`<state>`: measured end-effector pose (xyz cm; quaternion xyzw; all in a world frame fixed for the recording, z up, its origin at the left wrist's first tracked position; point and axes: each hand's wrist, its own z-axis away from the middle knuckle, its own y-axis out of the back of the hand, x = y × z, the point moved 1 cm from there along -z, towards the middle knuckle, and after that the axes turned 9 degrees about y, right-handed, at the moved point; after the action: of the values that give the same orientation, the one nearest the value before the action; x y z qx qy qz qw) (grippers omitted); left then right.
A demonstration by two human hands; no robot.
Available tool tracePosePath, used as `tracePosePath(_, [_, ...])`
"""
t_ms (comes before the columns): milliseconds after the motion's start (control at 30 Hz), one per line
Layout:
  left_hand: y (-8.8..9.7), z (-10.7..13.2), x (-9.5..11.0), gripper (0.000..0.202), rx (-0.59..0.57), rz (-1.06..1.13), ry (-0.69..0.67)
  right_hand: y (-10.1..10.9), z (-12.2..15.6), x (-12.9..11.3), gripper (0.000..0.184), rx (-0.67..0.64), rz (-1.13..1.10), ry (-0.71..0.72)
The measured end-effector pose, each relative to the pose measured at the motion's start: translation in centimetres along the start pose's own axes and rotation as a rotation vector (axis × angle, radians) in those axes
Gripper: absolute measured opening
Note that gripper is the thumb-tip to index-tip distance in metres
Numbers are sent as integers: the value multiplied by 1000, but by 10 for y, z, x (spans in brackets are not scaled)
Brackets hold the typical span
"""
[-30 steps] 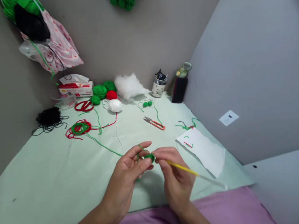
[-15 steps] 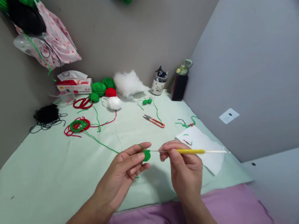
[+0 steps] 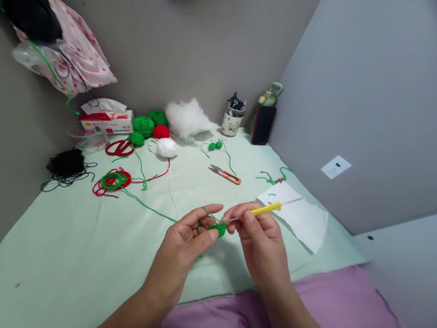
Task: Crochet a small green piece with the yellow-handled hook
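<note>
Pinched in my left hand (image 3: 182, 244) is a small green crochet piece (image 3: 218, 230), with green yarn (image 3: 150, 207) running over the raised index finger and back to a coil on the table. My right hand (image 3: 260, 233) grips a crochet hook (image 3: 265, 209) by its yellow handle. The hook's thin metal shaft meets the top edge of the green piece; its tip is too small to make out. Both hands are close together above the table's front part.
Thread snips (image 3: 225, 175), two small green pieces (image 3: 215, 146) and white paper (image 3: 301, 217) lie beyond my hands. Farther back are yarn balls (image 3: 143, 126), white stuffing (image 3: 189, 119), red-handled scissors (image 3: 120, 148), black yarn (image 3: 66, 164), a tissue box (image 3: 107, 123), a pen cup (image 3: 233, 120) and a phone (image 3: 263, 125).
My right hand has moved left, closer to my left hand, bringing the hook with it. The green piece has shifted slightly right and turned.
</note>
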<state>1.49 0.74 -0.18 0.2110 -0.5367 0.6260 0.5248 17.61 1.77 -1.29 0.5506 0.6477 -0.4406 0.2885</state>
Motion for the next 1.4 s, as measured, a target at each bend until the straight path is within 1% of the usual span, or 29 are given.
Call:
tracePosePath(133, [3,0,-1,31,26,-43,-26,1,1,-2,21,-60,23,31])
tracePosePath(200, [5,0,-2,31,41,-97,-62,2,4,-6,21,-108,103,77])
tracePosePath(267, [7,-1,-3,31,65,-167,-114,3,8,-11,20,-161,230,152])
tracePosePath(400, [8,-2,-5,36,121,-272,-212,2,12,-20,24,-272,478,393])
tracePosePath(500, [3,-1,-5,37,142,-268,-228,1,14,-18,28,-326,639,582])
tracePosePath(567, [0,-1,-5,38,131,-182,-188,1,16,-12,33,-344,790,714])
tracePosePath(633, [-1,-2,-5,45,58,-18,-74,3,19,-5,38,-339,896,812])
tracePosePath(667, [-1,-3,-5,48,4,72,4,4,20,-4,39,-325,899,820])
tracePosePath(700, [-1,-4,-4,50,-47,151,81,5,21,-3,39,-302,860,797])
tracePosePath(767, [1,-6,-3,47,-110,248,177,7,18,-4,33,-212,686,659])
tracePosePath(833, [2,-7,-1,42,-109,260,173,7,13,-7,26,-109,447,479])
tracePosePath(867, [2,-7,1,40,-104,248,153,6,10,-8,24,-86,333,410])
tracePosePath(900, [2,-7,2,39,-104,228,131,4,7,-9,23,-72,255,356])
tracePosePath(967, [0,-5,2,38,-104,176,87,0,3,-8,20,-90,197,297])
tracePosePath(1033, [-3,-3,1,35,-75,123,35,-2,3,-6,20,-105,239,291])
tracePosePath(1100, [-5,-3,-1,37,-21,87,-15,-3,7,-4,23,-117,341,334])
tracePosePath(1167, [-6,-4,-3,42,16,101,-22,-3,14,-3,29,-147,522,459])
tracePosePath(1233, [-6,-7,-5,44,-7,168,37,-2,19,-3,37,-200,701,609])
tracePosePath(1267, [-6,-8,-6,43,-39,207,85,-1,21,-3,40,-210,740,661])
tracePosePath(1300, [-5,-9,-6,42,-75,243,132,0,21,-4,41,-213,725,656])
tracePosePath(1333, [-4,-11,-5,40,-105,273,168,1,20,-4,40,-189,675,620])
tracePosePath(1400, [-1,-12,-3,34,-126,305,183,4,15,-4,32,-99,488,466])
